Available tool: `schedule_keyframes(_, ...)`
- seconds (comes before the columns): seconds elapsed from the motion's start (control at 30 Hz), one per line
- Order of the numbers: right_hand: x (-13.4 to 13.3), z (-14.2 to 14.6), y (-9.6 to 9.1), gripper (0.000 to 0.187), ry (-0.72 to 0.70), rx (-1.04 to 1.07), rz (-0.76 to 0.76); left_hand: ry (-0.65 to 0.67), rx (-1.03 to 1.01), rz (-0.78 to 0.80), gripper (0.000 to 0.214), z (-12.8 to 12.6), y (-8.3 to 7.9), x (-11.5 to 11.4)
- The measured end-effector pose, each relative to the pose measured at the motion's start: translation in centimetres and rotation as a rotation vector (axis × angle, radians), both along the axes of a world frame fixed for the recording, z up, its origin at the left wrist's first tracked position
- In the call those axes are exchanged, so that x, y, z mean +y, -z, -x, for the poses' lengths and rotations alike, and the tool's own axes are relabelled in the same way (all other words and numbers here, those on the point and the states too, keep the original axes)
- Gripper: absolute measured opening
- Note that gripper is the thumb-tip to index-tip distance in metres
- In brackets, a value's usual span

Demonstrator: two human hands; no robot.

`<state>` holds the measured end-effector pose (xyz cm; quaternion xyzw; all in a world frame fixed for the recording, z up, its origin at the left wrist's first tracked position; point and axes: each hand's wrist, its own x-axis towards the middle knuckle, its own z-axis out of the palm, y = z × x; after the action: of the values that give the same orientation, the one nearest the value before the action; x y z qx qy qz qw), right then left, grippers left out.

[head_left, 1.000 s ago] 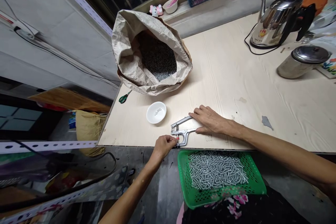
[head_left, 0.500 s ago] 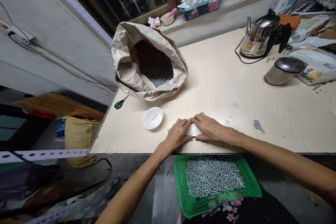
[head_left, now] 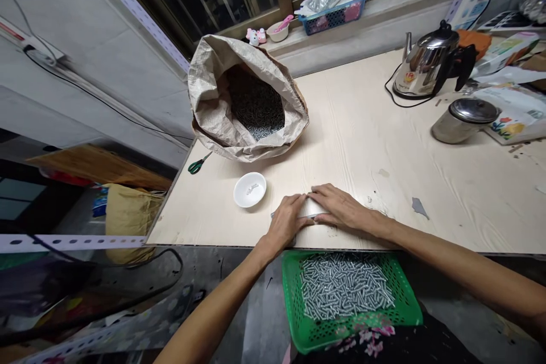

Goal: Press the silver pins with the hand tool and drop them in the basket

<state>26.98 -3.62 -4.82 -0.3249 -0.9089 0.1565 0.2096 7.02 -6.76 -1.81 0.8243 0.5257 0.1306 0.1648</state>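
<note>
Hands are both on the pliers (head_left: 313, 216), just below the middle of the frame, near the front edge of the worktop (head_left: 362, 153). Left hand (head_left: 286, 220) is curled over the head end and hides most of it, right hand (head_left: 341, 205) has the handles, fingers on the top one and thumb by the bottom one. Their fingertips almost meet. Can't tell what's in the bite, the left hand covers it.

Up and left of that there's a white bowl (head_left: 245, 201) with a few pale bits (head_left: 252, 188) in it. Bottom middle, below the worktop edge, a green basket (head_left: 289, 296) is loaded with silvery metal pieces (head_left: 345, 287), right by some dark floral cloth (head_left: 371, 344). A grey scrap (head_left: 420, 207) lies off to the right.

Further out, a big sack (head_left: 207, 82) stands open in the upper middle, dark pieces (head_left: 256, 102) inside, with green scissors (head_left: 196, 166) lying at its lower left. Kettle (head_left: 426, 62) and canister (head_left: 463, 119) sit at the upper right, and a blue basket (head_left: 335, 21) is on the sill (head_left: 392, 8) at the top.
</note>
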Motion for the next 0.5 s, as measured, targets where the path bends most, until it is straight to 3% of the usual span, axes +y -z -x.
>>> schedule_keyframes(0.1, 0.0, -1.2, -0.7, 0.054, 0.014, 0.087, -0.001, -0.216, -0.082, -0.076, 0.036, 2.1, -1.6, -0.8)
schedule_keyframes(0.17, -0.2, -1.4, -0.8, 0.045, 0.019, 0.077, 0.026, -0.41, -0.029, -0.039, 0.029, 3.3, -2.5, -1.5)
schedule_keyframes(0.23, -0.6, -1.0, -0.5, 0.034, -0.006, 0.036, 0.054, -0.542, 0.076, 0.103, 0.034, 4.0, -3.0, -2.4)
schedule_keyframes(0.37, -1.4, 0.3, 0.7, 0.015, -0.037, -0.008, 0.02, -0.606, 0.19, 0.448, 0.034, 4.2, -2.5, -3.4)
schedule_keyframes(0.5, -1.4, 1.1, 1.7, 0.011, -0.031, -0.048, -0.079, -0.559, 0.114, 0.619, 0.033, 4.3, -1.5, -2.9)
